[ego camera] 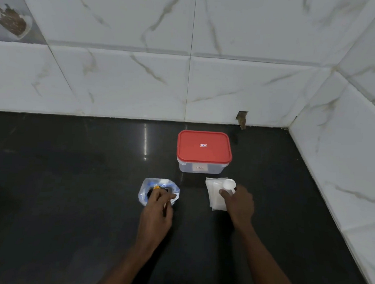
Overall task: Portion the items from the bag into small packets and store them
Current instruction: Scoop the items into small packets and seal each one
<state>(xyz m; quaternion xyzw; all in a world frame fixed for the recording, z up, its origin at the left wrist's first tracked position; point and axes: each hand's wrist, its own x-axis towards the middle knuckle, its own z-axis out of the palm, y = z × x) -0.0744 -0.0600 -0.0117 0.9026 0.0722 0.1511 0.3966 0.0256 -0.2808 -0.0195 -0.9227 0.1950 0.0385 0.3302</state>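
Black polished stone forms the countertop (68, 189) in the head view, backed and flanked on the right by white marble-veined wall tiles (119, 81), one of which has a small broken hole (241, 116) just above the counter's rear edge. Toward the back of the counter stands a clear plastic container (199, 168) with its red lid (204, 146) shut on top. In front of it and to the left sits the bag (160, 185), a crumpled clear and blue plastic one with its mouth open upward and something dark, with a yellow spot, showing inside. The left hand (157, 213) reaches over the bag's near side, its fingers curled together and pinching the rim at the opening. To the right of the bag, well apart from it and just in front of the container, lies a loose stack of small pale packets (214, 199), flat on the stone. A white plastic scoop (229, 184) rests on top of that stack, bowl toward the container. The right hand (240, 206) lies over the stack's right side, its fingertips drawn together and pinching the scoop's handle; the other fingers are folded under and cannot be told apart.
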